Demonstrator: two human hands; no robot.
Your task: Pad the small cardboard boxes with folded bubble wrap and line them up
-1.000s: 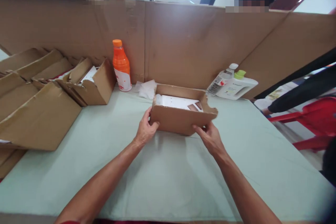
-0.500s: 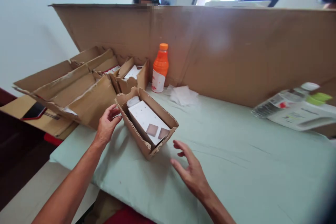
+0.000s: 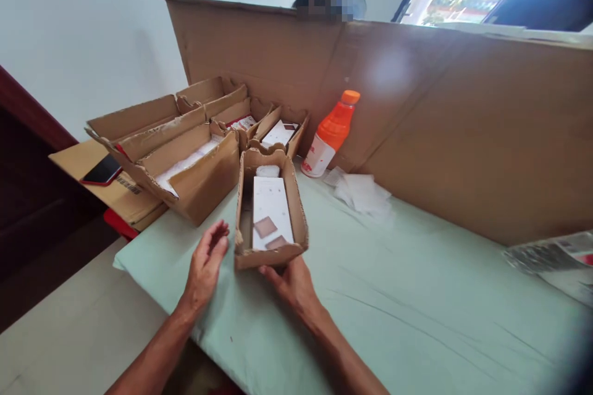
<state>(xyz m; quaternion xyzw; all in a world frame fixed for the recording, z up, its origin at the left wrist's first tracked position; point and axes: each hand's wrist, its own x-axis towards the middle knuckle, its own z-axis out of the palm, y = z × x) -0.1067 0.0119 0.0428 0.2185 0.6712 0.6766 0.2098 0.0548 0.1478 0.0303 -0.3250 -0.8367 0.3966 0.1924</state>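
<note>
Cardboard, brown and ragged at the rim, makes up the small open box [image 3: 270,213] that lies on the pale green table [image 3: 417,308], near its left edge and with its short end toward the person. Inside lies a flat white slab [image 3: 271,210] bearing two small brown squares, and a white lump [image 3: 267,170] sits at the far end; what either is cannot be made out. The right hand [image 3: 291,281] touches the box's near end wall from below, fingers loosely curled against the cardboard; the fingertips are hidden under the box edge, so whether they grip it cannot be told. The left hand [image 3: 206,268] hangs just beside the box's left wall, palm turned inward, fingers spread and apart from the cardboard, holding nothing. Just beyond the box stands a row of similar open cartons [image 3: 185,148], their contents mostly hidden. An orange bottle [image 3: 330,134] leans against the tall cardboard screen [image 3: 417,117], with white tissue [image 3: 364,192] near it. A phone [image 3: 100,169] lies on a flat carton at far left. At the right edge something printed [image 3: 551,256] is blurred and cut off.
</note>
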